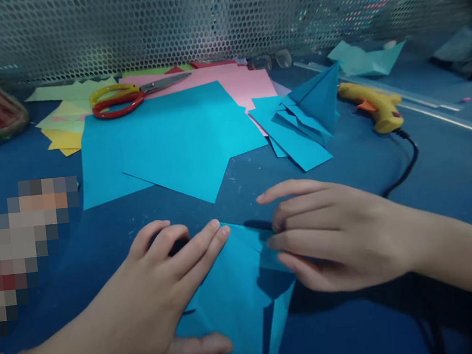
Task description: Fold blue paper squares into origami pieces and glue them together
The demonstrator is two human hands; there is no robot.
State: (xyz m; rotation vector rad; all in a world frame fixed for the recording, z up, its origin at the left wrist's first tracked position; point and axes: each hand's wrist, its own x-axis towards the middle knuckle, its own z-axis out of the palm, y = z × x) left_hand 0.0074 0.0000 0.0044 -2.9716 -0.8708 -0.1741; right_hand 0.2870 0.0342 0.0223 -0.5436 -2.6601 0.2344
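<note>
A blue sheet of folded paper (235,305) lies on the table close in front of me, its creases and a raised flap showing on the right side. My left hand (164,295) rests on the left part of this paper, with two stretched fingertips pressing on its top corner and the thumb spread lower down. At the right corner, my right hand (342,239) has its thumb and fingers closed on the paper's edge. The fingers partly hide that corner.
Beyond my hands lie flat blue sheets (160,134), with red-and-yellow scissors (118,102) on top. Pink paper (252,86) and a folded blue piece (315,105) are behind. A yellow glue gun (379,107) with a black cord lies right; a perforated metal panel (163,28) closes the back.
</note>
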